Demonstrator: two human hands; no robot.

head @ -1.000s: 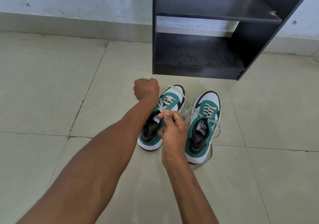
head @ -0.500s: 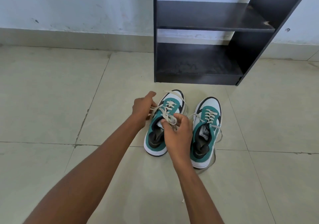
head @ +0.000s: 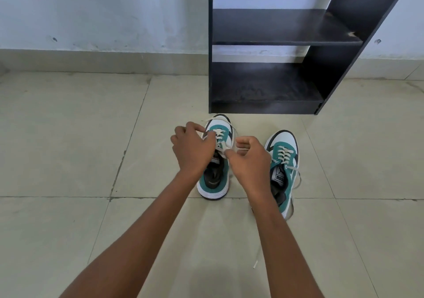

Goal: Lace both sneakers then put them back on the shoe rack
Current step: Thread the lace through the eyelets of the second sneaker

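Two teal-and-white sneakers on tiled floor (head: 68, 160), toes toward black shoe rack (head: 263, 86), both just short of its base. Rack top cut off by frame edge; both visible shelves bare. Left sneaker (head: 214, 183) partly covered at mid-section by both hands; tongue and upper eyelets hidden. Right sneaker (head: 283, 160) overlapped along inner side by right forearm; heel mostly hidden. Left hand (head: 192, 151) curled, fingertips pinched on cream lace (head: 219, 137) at left side of eyelets. Right hand (head: 250, 157) loosely curled, thumb and forefinger closed on same lace near tongue, other fingers arched clear. Knot or loop under fingers not discernible. Right sneaker's lace (head: 296, 183) threaded, ends loose, one trailing beside sole; a stray lace end (head: 255, 263) on floor beside right forearm, origin hidden.
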